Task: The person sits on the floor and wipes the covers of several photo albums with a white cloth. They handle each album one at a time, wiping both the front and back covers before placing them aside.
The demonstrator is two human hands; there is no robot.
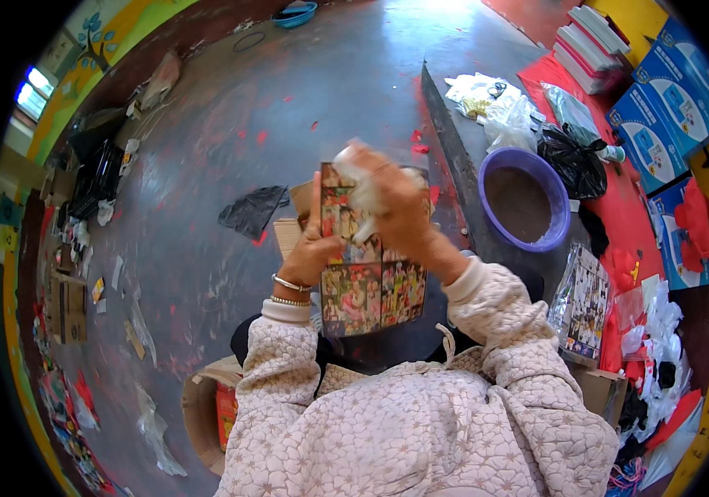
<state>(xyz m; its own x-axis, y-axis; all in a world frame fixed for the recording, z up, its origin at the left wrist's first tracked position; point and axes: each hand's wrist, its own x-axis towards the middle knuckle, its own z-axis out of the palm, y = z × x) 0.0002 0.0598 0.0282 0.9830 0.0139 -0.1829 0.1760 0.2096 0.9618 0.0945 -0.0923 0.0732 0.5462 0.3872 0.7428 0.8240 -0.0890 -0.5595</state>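
Note:
A flat rectangular panel [374,300] covered with many small colourful pictures stands tilted in front of my lap. Its left edge is gripped by my left hand [314,251], with the thumb lying over the picture side. My right hand [401,205], slightly blurred, is closed on a crumpled white cloth [363,197] over the panel's upper half. Whether it is fabric or tissue I cannot tell. Part of the picture surface is hidden behind the right hand and the cloth. Pieces of brown cardboard [287,237] show behind the panel's left side.
To the right, a purple basin [487,203] holds murky liquid on a raised ledge. Near it lie a black plastic bag [574,161], a wrapped picture panel [584,302] and blue boxes [651,141]. A cardboard box [202,414] sits at my left; black plastic [252,212] lies on the floor.

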